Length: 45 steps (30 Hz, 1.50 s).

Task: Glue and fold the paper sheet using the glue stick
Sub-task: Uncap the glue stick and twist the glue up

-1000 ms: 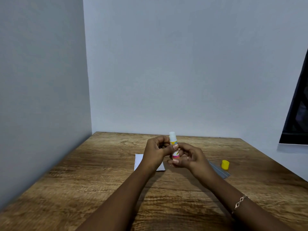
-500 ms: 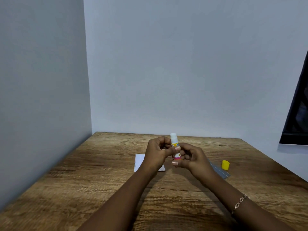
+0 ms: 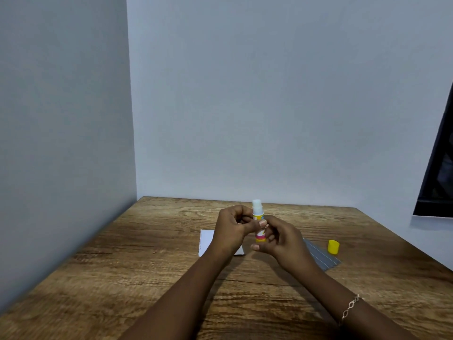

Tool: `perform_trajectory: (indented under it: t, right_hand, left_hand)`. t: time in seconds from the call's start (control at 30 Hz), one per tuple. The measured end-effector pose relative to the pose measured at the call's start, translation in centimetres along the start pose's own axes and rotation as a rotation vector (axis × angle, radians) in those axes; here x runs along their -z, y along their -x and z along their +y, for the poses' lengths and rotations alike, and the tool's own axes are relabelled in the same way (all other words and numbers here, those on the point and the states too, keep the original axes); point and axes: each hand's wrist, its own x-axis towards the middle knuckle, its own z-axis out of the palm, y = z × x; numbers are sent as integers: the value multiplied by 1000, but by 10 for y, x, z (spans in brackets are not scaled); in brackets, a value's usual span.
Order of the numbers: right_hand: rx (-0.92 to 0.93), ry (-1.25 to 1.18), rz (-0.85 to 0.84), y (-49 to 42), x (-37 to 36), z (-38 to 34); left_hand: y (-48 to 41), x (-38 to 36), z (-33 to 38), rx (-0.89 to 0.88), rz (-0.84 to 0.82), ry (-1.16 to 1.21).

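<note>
Yellow-pink glue stick (image 3: 258,213) upright, centre frame: left hand (image 3: 230,233) pinching barrel, right hand (image 3: 285,245) gripping base. Over-winding risks snapped tip.

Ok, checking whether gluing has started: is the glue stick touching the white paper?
Apart. The head view shows the glue stick upright in the left hand and right hand, tip up, clear of the white paper on the table.

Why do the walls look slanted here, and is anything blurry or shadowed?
Head view: the wide-angle lens slants the wall corner and the dark frame; soft, even light leaves faint shadows on the table under the left hand and right hand; the glue stick label is too blurred to read.
</note>
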Motion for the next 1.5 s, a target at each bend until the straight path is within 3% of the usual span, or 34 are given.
perform_trajectory:
  t: [0.23, 0.43, 0.6, 0.83, 1.0, 1.07, 1.5]
  right_hand:
    - [-74, -334, -154, -1, 6, 1]
    - [50, 158, 30, 3, -6, 1]
    - [47, 130, 36, 3, -5, 1]
    - [-75, -293, -166, 1, 3, 0]
    - [25, 21, -31, 2, -2, -2]
    - [19, 37, -8, 1, -2, -1]
    - [-112, -372, -172, 1, 5, 0]
  left_hand:
    - [-1, 3, 1, -5, -6, 19]
    - [0, 0, -2, 11, 18, 3]
    - [0, 0, -4, 13, -18, -7]
    - [-1, 3, -3, 22, -38, 23]
    - [-1, 2, -4, 13, -2, 9]
    - [0, 2, -3, 24, -7, -1]
    - [-1, 7, 0, 42, -77, -52]
